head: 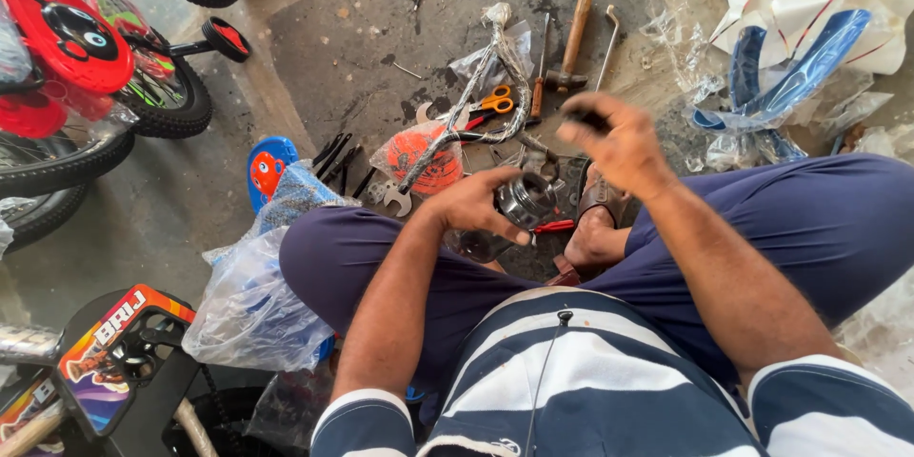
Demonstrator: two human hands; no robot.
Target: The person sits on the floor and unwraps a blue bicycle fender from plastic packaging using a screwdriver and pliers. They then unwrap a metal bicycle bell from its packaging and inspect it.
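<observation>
Shiny metal cylindrical part [525, 198], chrome with ribbed bands, gripped in the left hand [481, 205] above the crossed legs, tilted with one end toward the floor tools. Small dark piece [587, 119], blurred, pinched at the fingers [577, 131] of the raised right hand [624, 148], just above and right of the metal part, apart from it.

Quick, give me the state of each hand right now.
Left hand: closed around a shiny metal cylindrical part, held over the lap.
Right hand: raised, fingers pinched on a small dark piece; what it is cannot be told.
</observation>
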